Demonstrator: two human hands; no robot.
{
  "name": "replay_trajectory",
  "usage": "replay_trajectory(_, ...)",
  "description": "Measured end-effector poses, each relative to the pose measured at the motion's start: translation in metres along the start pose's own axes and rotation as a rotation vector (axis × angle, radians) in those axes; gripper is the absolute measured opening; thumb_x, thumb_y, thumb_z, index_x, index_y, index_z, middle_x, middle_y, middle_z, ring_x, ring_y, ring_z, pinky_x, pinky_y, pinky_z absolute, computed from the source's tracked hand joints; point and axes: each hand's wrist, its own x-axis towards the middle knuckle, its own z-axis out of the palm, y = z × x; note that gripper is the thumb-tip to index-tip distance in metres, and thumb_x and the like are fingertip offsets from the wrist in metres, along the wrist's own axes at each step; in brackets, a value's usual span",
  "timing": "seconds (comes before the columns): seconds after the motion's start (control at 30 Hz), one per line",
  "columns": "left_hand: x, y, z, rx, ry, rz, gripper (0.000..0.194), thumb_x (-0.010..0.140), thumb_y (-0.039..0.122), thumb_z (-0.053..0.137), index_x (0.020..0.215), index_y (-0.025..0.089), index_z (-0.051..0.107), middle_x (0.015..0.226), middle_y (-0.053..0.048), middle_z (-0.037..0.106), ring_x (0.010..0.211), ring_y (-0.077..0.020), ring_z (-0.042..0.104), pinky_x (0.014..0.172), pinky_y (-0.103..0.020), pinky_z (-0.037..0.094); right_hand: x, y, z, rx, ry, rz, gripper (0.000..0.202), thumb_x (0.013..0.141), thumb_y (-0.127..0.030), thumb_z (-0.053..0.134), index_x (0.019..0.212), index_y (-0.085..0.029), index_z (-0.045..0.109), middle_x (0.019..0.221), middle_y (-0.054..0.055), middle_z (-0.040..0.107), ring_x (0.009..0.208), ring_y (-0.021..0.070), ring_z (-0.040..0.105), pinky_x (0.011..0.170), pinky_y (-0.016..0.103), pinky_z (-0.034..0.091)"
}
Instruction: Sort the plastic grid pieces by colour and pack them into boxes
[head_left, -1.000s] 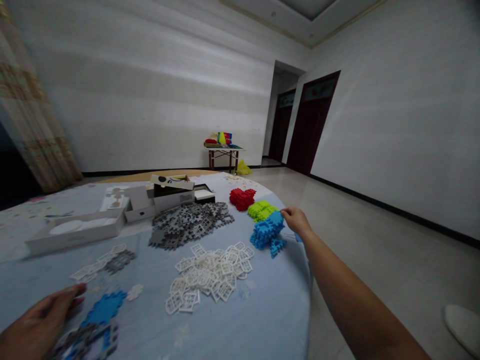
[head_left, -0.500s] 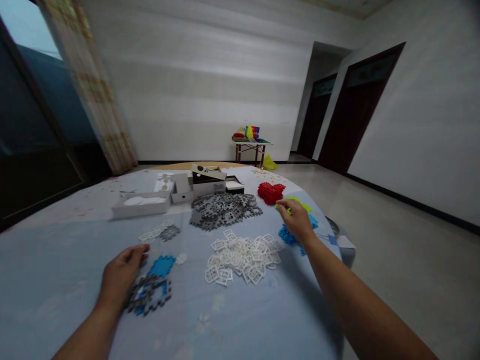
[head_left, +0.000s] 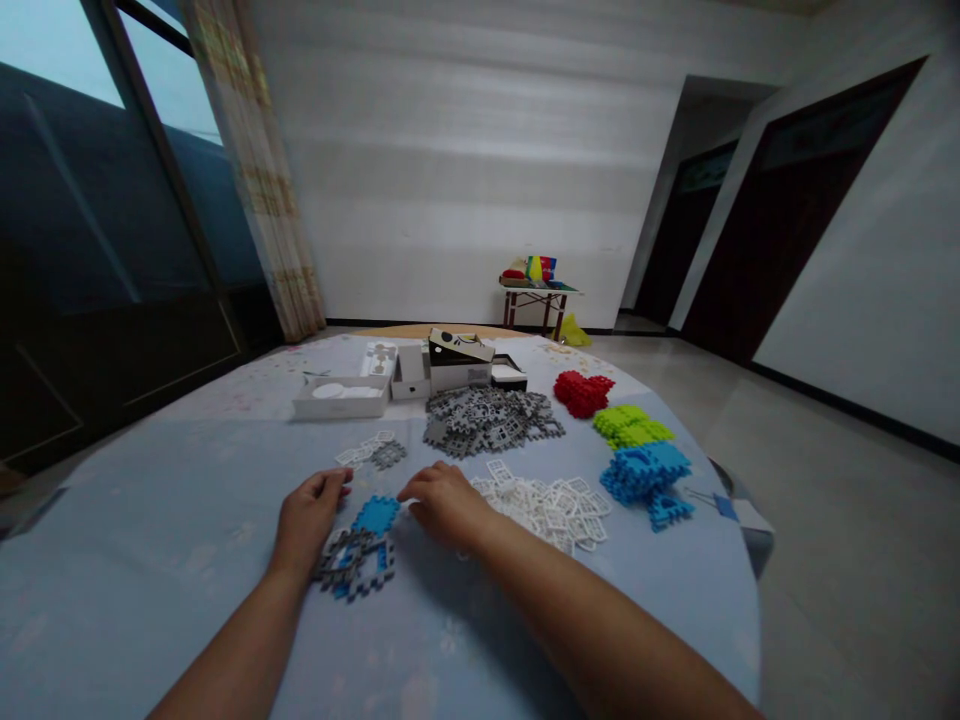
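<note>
Lying on the table is a blue toothed panel [head_left: 376, 514], beside a joined grey-and-blue frame of interlocking building pieces [head_left: 358, 565]. Close to the panel's left side, my left hand [head_left: 309, 515] rests with its fingers curled in; a small reddish spot shows at the fingertips, too small to name. My right hand [head_left: 450, 505] reaches in from the right, fingers stretched out at the panel's right edge and thumb apart from them. Whether it touches the panel I cannot tell. Part of the white square frames pile [head_left: 551, 510] is hidden behind my right hand and forearm.
Piles of grey pieces [head_left: 487, 420], red pieces [head_left: 583, 393], green pieces [head_left: 631, 426] and blue pieces [head_left: 646, 472] lie farther back and right. White boxes [head_left: 341, 402] and a black-and-gold box [head_left: 460, 347] stand behind. A few white and grey pieces [head_left: 388, 455] lie beyond my hands.
My right hand has moved left from the green pile to the blue panel. The view has turned left. My left hand stays beside the panel and the frame.
</note>
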Motion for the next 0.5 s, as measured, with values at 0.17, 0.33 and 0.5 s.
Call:
replay_trajectory(0.17, 0.001, -0.001, -0.002, -0.044, 0.01, -0.017, 0.039, 0.064, 0.048, 0.055, 0.08, 0.015, 0.066, 0.079, -0.007, 0.069, 0.069, -0.0174, 0.062, 0.063, -0.028, 0.049, 0.014, 0.002, 0.022, -0.07, -0.089, 0.044, 0.03, 0.078, -0.017, 0.05, 0.105, -0.021, 0.063, 0.106, 0.009, 0.062, 0.099, 0.0247, 0.051, 0.081, 0.036, 0.039)
replay_trajectory(0.33, 0.001, 0.001, -0.002, -0.063, 0.008, -0.038, 0.037, 0.065, 0.047, 0.055, 0.08, 0.015, 0.066, 0.077, -0.006, 0.068, 0.069, -0.0169, 0.061, 0.063, -0.028, 0.049, 0.014, 0.01, 0.025, -0.058, -0.118, 0.132, 0.029, 0.077, -0.023, 0.055, 0.103, -0.019, 0.065, 0.098, 0.011, 0.063, 0.092, 0.0226, 0.055, 0.078, 0.032, 0.041)
replay_trajectory(0.5, 0.003, -0.002, -0.001, -0.088, 0.01, -0.047, 0.037, 0.065, 0.047, 0.055, 0.079, 0.015, 0.066, 0.082, -0.007, 0.068, 0.071, -0.0169, 0.061, 0.063, -0.027, 0.048, 0.009, 0.017, 0.0, 0.013, -0.121, 0.143, 0.022, 0.078, -0.022, 0.054, 0.096, -0.021, 0.067, 0.09, 0.004, 0.066, 0.082, 0.0154, 0.059, 0.073, 0.023, 0.042)
